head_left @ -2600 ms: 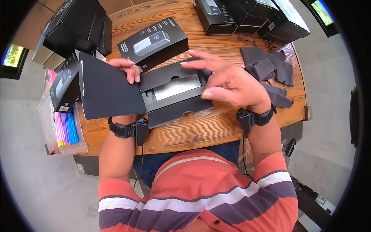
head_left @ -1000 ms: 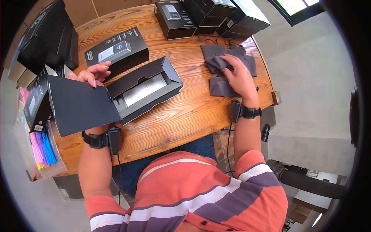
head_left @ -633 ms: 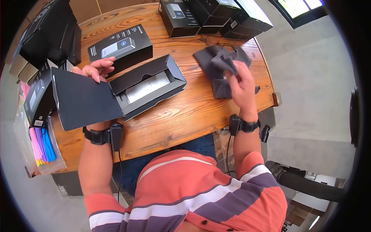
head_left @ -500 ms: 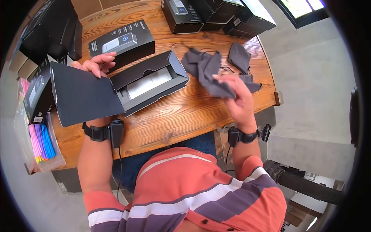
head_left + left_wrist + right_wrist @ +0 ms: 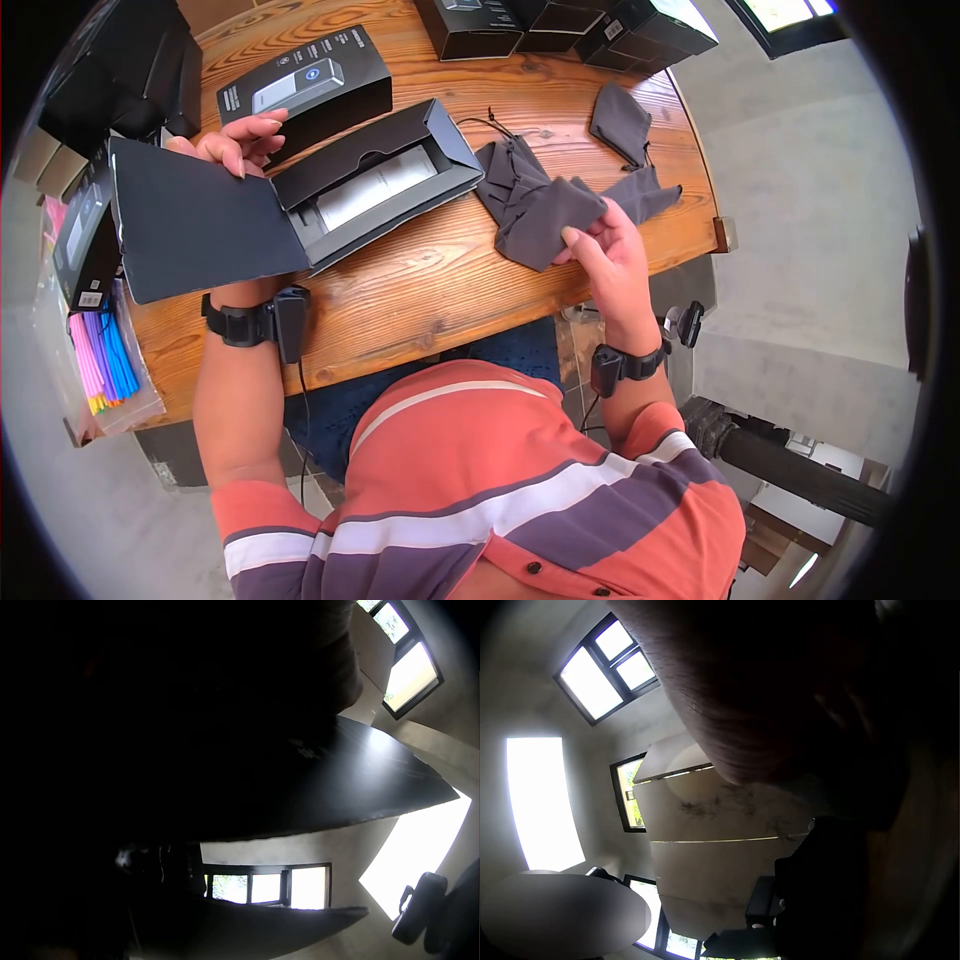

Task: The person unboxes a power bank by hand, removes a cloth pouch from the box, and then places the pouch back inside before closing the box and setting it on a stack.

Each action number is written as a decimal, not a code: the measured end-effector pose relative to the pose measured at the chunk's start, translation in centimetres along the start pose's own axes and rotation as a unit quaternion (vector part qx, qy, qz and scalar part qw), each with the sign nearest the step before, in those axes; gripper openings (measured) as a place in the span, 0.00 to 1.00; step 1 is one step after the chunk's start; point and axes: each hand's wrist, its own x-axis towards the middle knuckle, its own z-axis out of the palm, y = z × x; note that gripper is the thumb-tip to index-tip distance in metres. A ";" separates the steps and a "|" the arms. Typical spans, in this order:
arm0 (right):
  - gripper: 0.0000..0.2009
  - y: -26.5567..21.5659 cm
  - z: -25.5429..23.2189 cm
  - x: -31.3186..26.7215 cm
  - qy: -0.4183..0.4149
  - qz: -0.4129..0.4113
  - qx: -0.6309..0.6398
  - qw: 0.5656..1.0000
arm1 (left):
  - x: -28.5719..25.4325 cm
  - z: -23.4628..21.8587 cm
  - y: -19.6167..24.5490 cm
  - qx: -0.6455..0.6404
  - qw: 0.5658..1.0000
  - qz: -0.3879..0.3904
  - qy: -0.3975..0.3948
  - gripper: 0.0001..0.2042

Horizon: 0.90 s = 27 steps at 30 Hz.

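My right hand (image 5: 615,255) pinches the edge of a dark grey drawstring pouch (image 5: 555,215) between thumb and fingers, near the table's front right in the head view. More grey cloth lies bunched just behind it. To the left, a black box (image 5: 455,165) lies with its top side open; a white piece (image 5: 380,188) shows inside its frame. Its wide lid flap (image 5: 205,220) stands out to the left. Behind that flap is my left hand (image 5: 235,145), fingers loosely bent above the edge and the palm hidden. Both wrist views are mostly dark.
A printed black box (image 5: 310,90) stands behind the open one. Black boxes are stacked at the back left (image 5: 115,80) and back right (image 5: 640,35). One more grey pouch (image 5: 622,125) lies far right. A clear bag of coloured strips (image 5: 105,350) sits at the left edge.
My right hand has gone from the open box's flaps to the grey pouches, lifted some, drawn them left toward the box and pinched one. The left hand stays behind the lid flap.
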 end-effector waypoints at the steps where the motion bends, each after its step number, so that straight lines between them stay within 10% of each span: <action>1: 0.23 0.1 0.2 0.1 0.001 0.000 0.000 1.000 | 0.1 -0.2 -0.1 -0.002 1.000 0.002 -0.010 0.38; 6: 0.35 -0.6 1.3 0.7 0.125 -0.061 -0.160 0.977 | 0.0 0.0 -0.1 -0.007 1.000 0.005 -0.013 0.38; 12: 0.42 -0.8 0.3 2.1 0.029 -0.025 -0.177 0.983 | -0.2 0.6 0.2 0.009 1.000 0.007 -0.001 0.38; 27: 0.26 -2.1 -0.8 3.6 -0.041 0.005 -0.222 0.974 | -0.3 0.6 0.1 0.026 0.999 0.030 -0.016 0.36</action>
